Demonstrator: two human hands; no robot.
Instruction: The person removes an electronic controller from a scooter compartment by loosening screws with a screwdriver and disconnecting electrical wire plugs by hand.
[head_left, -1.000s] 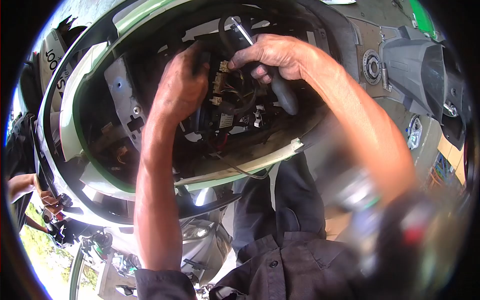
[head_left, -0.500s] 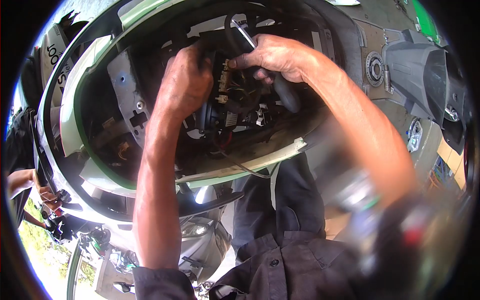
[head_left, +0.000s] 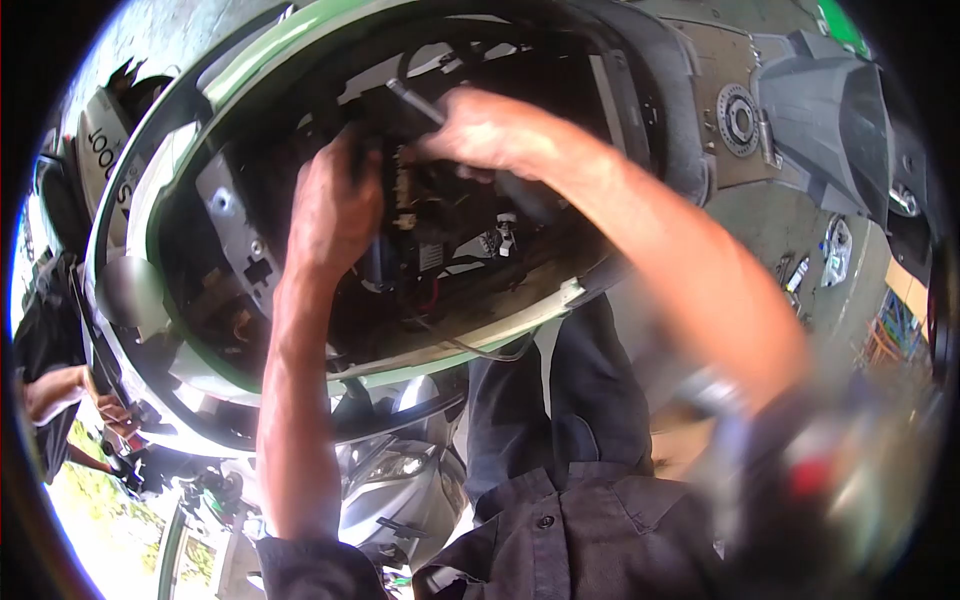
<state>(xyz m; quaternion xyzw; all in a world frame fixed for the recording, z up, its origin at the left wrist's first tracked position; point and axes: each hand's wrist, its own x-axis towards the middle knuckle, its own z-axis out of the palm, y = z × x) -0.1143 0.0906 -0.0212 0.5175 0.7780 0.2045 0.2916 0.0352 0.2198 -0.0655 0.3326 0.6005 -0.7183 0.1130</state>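
Note:
Inside the dark opening of a pale green vehicle body (head_left: 160, 215), my left hand (head_left: 338, 205) is closed at the left side of a black box with a row of beige connectors (head_left: 405, 190). Its fingertips are in shadow, and what they grip is hidden. My right hand (head_left: 480, 130) is wrapped round a screwdriver (head_left: 415, 100), whose metal shaft points up and left. The thumb and fingertips of that hand are beside the top connectors, somewhat blurred. Below the box lie thin wires and a white label (head_left: 431, 256).
A metal bracket (head_left: 232, 215) lies left of my left arm. A co-worker's hand (head_left: 110, 410) shows at the far left. A grey scooter part (head_left: 815, 130) and a plastic bag (head_left: 836, 250) are at the right. Below stands a silver scooter (head_left: 400, 480).
Both hands have shifted left in the view, along with the black box and the opening around them. The screwdriver is still in my right hand, its shaft now slanting more to the left.

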